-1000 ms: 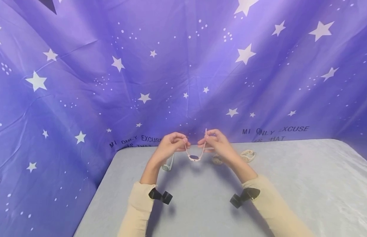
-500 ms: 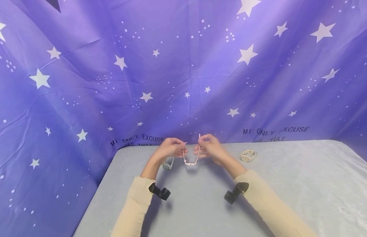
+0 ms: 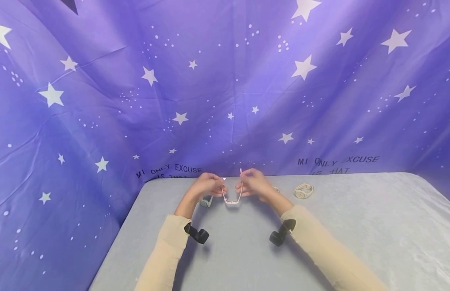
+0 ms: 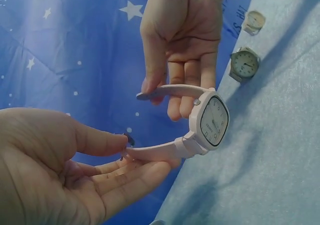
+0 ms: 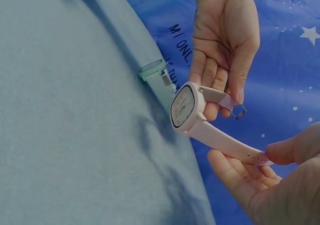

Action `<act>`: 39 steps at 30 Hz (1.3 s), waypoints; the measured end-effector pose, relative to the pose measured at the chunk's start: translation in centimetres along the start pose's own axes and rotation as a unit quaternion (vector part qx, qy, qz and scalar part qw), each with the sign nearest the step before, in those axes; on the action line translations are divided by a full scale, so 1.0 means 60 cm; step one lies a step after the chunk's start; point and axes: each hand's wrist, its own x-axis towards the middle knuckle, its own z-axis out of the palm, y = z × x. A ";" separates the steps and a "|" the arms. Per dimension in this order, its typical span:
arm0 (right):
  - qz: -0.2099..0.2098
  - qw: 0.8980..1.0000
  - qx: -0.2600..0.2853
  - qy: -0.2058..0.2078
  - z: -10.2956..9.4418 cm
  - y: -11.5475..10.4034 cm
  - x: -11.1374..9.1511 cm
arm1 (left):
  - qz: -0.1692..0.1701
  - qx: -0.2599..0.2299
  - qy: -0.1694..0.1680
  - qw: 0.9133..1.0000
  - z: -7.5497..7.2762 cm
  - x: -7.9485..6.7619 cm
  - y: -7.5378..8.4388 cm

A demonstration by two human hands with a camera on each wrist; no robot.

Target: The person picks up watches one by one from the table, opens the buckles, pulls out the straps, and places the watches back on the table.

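A pale pink wristwatch (image 4: 214, 124) with an unfastened strap hangs in a U between both hands, above the table's far side. My left hand (image 3: 207, 185) pinches the buckle end of its strap between thumb and fingers. The holed strap end is pinched by my right hand (image 3: 255, 185). In the right wrist view the metal buckle (image 5: 240, 112) sticks out past the left fingertips. The watch face (image 5: 182, 108) points away from the palms. Beside the left hand, partly hidden by it in the head view, a mint green watch (image 3: 206, 201) lies on the table.
A cream watch (image 3: 304, 190) lies on the table right of my right hand. Another watch (image 4: 244, 64) is mostly behind the right forearm in the head view. The grey cloth-covered table (image 3: 239, 250) meets a purple star-printed curtain (image 3: 225, 81) at its back edge.
Both hands have lowered slightly, carrying the pink watch down and a little left. They have drawn closer together, and the watch face has turned edge-on to the head view.
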 end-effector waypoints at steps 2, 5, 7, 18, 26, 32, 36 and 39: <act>0.004 1.000 -0.004 0.000 0.000 0.004 0.003 | -0.003 0.003 0.003 1.000 0.002 0.002 -0.002; 0.003 1.000 -0.015 0.000 0.001 0.009 0.007 | -0.006 0.007 0.008 1.000 0.004 0.006 -0.005; 0.006 1.000 -0.018 0.003 0.001 0.012 0.010 | -0.008 0.010 0.011 1.000 0.005 0.008 -0.007; 0.016 1.000 -0.021 0.008 0.008 0.026 0.015 | -0.024 0.014 0.036 0.999 0.011 0.018 -0.023; 0.022 1.000 -0.013 0.008 0.009 0.035 0.021 | -0.016 0.009 0.064 0.998 0.014 0.021 -0.028; 0.021 1.000 -0.007 0.015 0.013 0.039 0.028 | -0.010 0.040 0.075 0.996 0.019 0.026 -0.030; 0.018 1.000 -0.008 0.022 0.015 0.041 0.036 | -0.005 0.059 0.080 0.995 0.021 0.031 -0.032; 0.016 1.000 -0.012 0.024 0.018 0.043 0.043 | -0.007 0.062 0.082 0.995 0.023 0.033 -0.032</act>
